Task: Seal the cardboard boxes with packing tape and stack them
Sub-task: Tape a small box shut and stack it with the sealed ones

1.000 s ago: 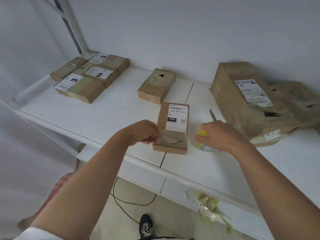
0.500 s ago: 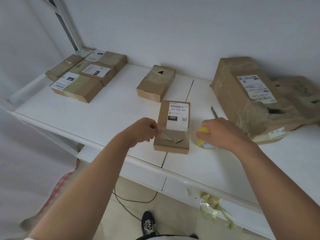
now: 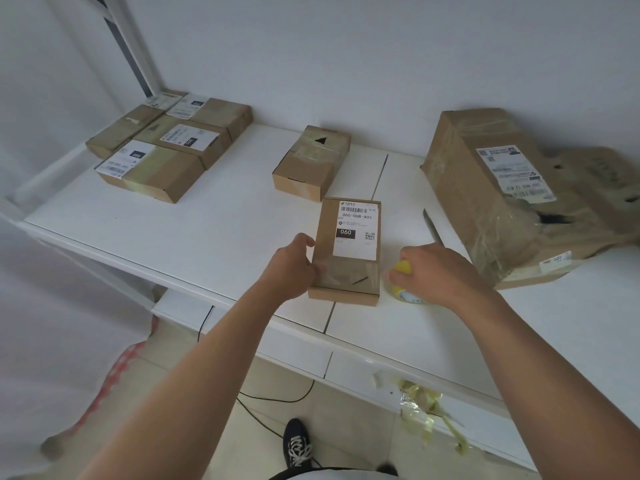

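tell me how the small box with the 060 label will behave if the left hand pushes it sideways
The small box lies flat and low on the smooth white table, so it would probably slide, not tip. It looks light for its size, so a gentle push from the left hand should move it. The glossy tape strip across its near end may feel slippery.

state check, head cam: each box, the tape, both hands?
Labelled box: flat on the table, clear tape across its near end.
Tape roll: on the table, gripped.
Left hand: fingers on the box's left edge.
Right hand: curled over the roll.
Arrow box: closed, taped.
Box group: closed, laid side by side.
Big box: torn, crumpled.
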Motion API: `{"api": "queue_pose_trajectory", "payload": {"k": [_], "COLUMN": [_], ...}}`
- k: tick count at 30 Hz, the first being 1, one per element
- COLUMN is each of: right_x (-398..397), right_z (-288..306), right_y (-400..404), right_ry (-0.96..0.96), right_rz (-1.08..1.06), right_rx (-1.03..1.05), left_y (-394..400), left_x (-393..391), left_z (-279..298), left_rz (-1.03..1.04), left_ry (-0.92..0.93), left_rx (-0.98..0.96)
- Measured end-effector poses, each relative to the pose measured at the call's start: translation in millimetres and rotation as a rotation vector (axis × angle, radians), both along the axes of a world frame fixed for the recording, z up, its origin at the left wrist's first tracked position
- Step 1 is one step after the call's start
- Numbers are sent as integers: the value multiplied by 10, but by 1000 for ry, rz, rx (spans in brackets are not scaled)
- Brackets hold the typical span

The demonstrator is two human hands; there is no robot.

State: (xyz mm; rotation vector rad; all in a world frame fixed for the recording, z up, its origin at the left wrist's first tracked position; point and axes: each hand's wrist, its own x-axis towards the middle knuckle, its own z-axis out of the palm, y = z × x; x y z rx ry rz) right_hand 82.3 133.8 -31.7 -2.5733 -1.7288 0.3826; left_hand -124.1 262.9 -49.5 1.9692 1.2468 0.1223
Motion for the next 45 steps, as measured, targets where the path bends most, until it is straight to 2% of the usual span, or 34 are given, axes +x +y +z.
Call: {"api": "queue_pose_trajectory", "payload": {"k": [10, 22, 26, 30, 36, 39, 41, 43, 45], "right_x": [-47, -60, -64, -70, -87, -95, -98, -104, -112], "right_z": [-42, 16, 21, 14, 14, 22, 29, 42, 33], "right_y": [38, 123, 141, 148, 137, 139, 142, 139, 128], "right_ry": [-40, -24, -16, -23, -25, -25, -27, -34, -47], "right_rz": [9, -28, -32, -34, -33, -31, -24, -16, -6], "right_rx": [7, -106, -137, -141, -135, -138, -142, -142, -132], "left_y": [-79, -43, -10, 73, 170, 183, 144, 60, -91], "left_x": [61, 102, 65, -17, -111, -113, -25, 95, 234], "left_z": [-6, 12, 24, -30, -127, -199, -237, -276, -279], "left_rz": [-32, -80, -94, -55, 159, 211, 250, 220, 86], "left_ry": [114, 199, 302, 274, -68, -155, -177, -90, -105], "left_rx": [133, 144, 218, 102, -408, -486, -384, 7, 429]}}
